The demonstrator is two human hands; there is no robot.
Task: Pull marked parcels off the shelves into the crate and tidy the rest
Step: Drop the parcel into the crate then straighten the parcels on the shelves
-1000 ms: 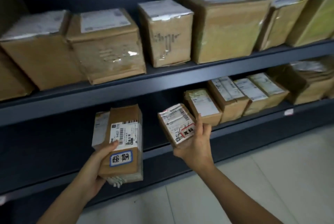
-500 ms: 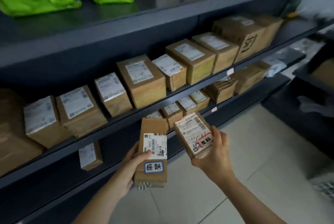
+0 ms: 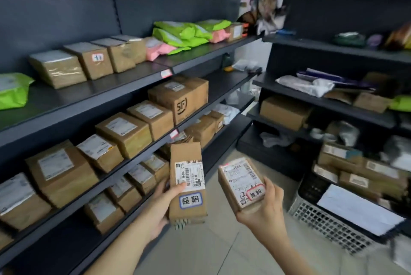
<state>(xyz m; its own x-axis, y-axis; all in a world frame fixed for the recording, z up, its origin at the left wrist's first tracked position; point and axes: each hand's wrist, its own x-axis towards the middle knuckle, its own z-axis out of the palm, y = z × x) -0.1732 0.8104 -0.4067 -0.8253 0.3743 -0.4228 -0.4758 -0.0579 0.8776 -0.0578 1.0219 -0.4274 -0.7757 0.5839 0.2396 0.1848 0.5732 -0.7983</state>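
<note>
Holding one parcel per hand, both in mid-air above the pale tiled floor [image 3: 211, 252]. Our left hand [image 3: 159, 208] grips a tall brown cardboard parcel [image 3: 186, 154] from its left edge. The thumb is curled across the front, beside a blue-framed handwritten sticker [image 3: 190, 200], with a white barcode label [image 3: 189, 173] above that. Our right hand [image 3: 264, 210] cups a smaller brown tape-wrapped parcel [image 3: 238, 177] from below, fingers curled round its right side next to a red-framed sticker [image 3: 255, 193]. Parcels sit side by side, not touching.

We see the white mesh plastic crate [image 3: 322, 222] on the floor at lower right, well apart from both parcels, with a flat white envelope [image 3: 358, 210] lying in it.

Left of the hands is dark grey metal shelving [image 3: 124, 88] carrying rows of brown cardboard boxes, including a big box printed SF [image 3: 180, 99]. Its upper shelf has a brown box with a small red-framed sticker [image 3: 92, 61], then pink plastic mailers [image 3: 159, 49] and lime-green plastic mailers [image 3: 191, 30]. A second dark shelving unit [image 3: 333, 50] on the right holds mixed bags and boxes, too blurred for detail.
</note>
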